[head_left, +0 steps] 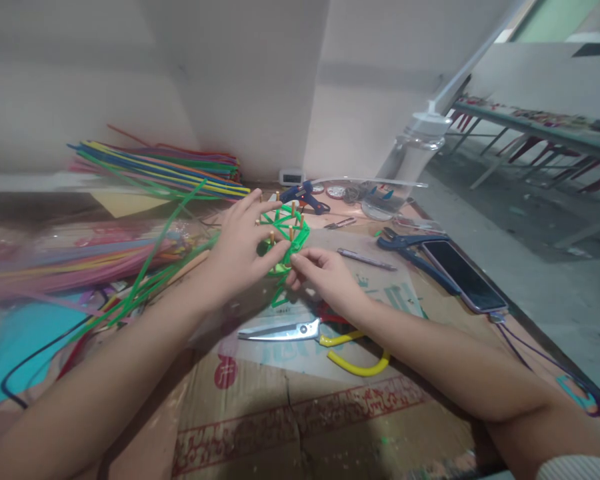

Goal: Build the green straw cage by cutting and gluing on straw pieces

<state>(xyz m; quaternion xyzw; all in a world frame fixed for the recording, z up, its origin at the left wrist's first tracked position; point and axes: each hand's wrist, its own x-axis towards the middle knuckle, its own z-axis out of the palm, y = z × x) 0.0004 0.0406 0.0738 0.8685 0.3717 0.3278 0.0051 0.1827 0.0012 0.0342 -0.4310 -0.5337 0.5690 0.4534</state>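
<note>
Green frame (304,235) sits just beyond the scissors (306,329), its bent strips running around several upright wooden pegs (291,233). One green loop (280,295) reaches down from it toward the scissors' blades.

Beyond the blades, the left hand (253,243) spreads over the frame's left side, thumb at the near edge and fingers toward the far pegs; whether it grips the frame firmly or only touches it, one cannot tell. Beyond the scissors' handles, the right hand (325,273) has thumb and forefinger closed in a pinch on the frame's near side, the other fingers curled. The two thumbs nearly meet there.

The scissors lie with blades pointing left and a yellow handle (360,368) partly under the right forearm, on a printed plastic sheet (400,300) over cardboard (245,413). To the scissors' left lie a blurred heap of strips (105,267) and a blue sheet (20,347); far beyond on that side is a second, many-coloured bundle (165,167). Right of and beyond the scissors are a pen (366,259), pliers (410,247) and a dark-screened phone (464,277) with a cable attached. Farthest beyond stand a glue gun (306,197), a small clock (292,177) and a clear bottle (405,167).
</note>
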